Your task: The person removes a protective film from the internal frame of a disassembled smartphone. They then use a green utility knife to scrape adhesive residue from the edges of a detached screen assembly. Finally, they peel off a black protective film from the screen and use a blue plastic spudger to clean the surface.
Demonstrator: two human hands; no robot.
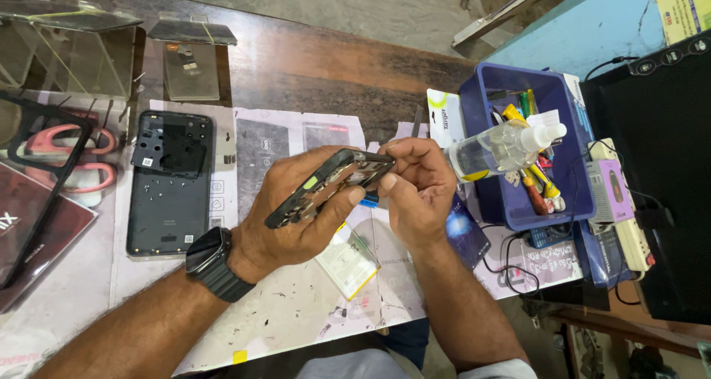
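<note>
My left hand (296, 212) grips an opened black phone frame (326, 185), tilted on edge above the table, its inner parts facing my right hand. My right hand (415, 186) pinches at the frame's upper right corner, with a small blue-handled tool (369, 200) showing just below its fingers. A dark smartwatch (211, 259) sits on my left wrist. Under the hands lies a flat white and yellow battery (348, 260) on the paper sheets (296, 305).
A black phone back cover (170, 194) with a loose dark plate lies at the left. Pink-handled scissors (81, 168) rest further left. A blue bin (533, 149) with screwdrivers and a clear bottle (503, 145) stands at the right, beside a power strip (629, 216).
</note>
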